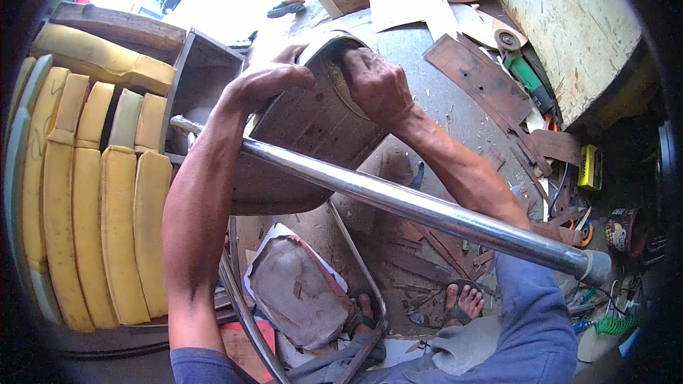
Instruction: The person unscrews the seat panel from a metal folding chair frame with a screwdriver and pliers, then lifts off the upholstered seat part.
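Observation:
A dark, board-backed seat panel (302, 128) with a rounded, cream-covered edge is tilted up in front of me. My left hand (276, 75) wraps over the left side of its rounded end, fingers partly hidden behind the rim. On the right of that end, my right hand (373, 85) is closed on the cream edge, its fingertips curled inside the rim and out of sight. A thick chrome tube (405, 203) runs diagonally below both hands, passing in front of the panel and under my right forearm. Thinner metal legs (359, 256) stand lower down.
Yellow foam pads (85, 192) stand packed at the left beside a grey open box (203, 71). A green angle grinder (526, 75) lies among wood scraps (477, 78) at the right. Near my feet is a worn grey pad (299, 288). Another person's foot (287, 7) shows at the far side.

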Available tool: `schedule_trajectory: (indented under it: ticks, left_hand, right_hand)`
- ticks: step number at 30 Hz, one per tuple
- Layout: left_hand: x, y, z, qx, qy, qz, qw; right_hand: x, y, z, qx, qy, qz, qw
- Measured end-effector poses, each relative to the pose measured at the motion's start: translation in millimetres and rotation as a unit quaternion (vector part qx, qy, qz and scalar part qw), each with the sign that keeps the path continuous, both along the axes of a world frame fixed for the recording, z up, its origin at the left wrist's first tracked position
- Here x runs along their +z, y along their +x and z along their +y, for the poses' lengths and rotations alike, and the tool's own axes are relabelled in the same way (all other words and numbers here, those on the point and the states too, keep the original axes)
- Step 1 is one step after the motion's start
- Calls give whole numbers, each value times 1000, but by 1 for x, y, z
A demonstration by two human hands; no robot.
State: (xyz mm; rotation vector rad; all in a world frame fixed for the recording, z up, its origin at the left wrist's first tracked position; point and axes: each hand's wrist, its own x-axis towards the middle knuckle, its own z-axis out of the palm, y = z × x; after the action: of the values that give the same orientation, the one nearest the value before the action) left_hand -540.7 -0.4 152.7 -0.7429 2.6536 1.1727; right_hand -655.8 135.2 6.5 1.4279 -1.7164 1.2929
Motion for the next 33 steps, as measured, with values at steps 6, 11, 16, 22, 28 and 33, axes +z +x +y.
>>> schedule_trajectory:
  ticks: [6,11,16,22,28,33]
  left_hand:
    - [5,-3,3,-12,-6,-15,1000]
    - [3,-1,-1,-11,7,-11,1000]
    - [-5,-2,-7,-2,-8,-3,1000]
    - [3,-2,1,-16,16,-9,1000]
    - [7,0,4,-19,30,-14,999]
    - [2,-3,-4,-37,25,-12,999]
  right_hand:
    - [-5,-3,-1,-29,-15,31,999]
    - [0,2,2,-14,-3,-6,1000]
    - [-3,-1,1,-21,-17,-17,999]
    - [3,-3,1,-22,-22,46,998]
    - [10,0,5,-12,14,26,999]
    - [10,-2,4,0,8,10,1000]
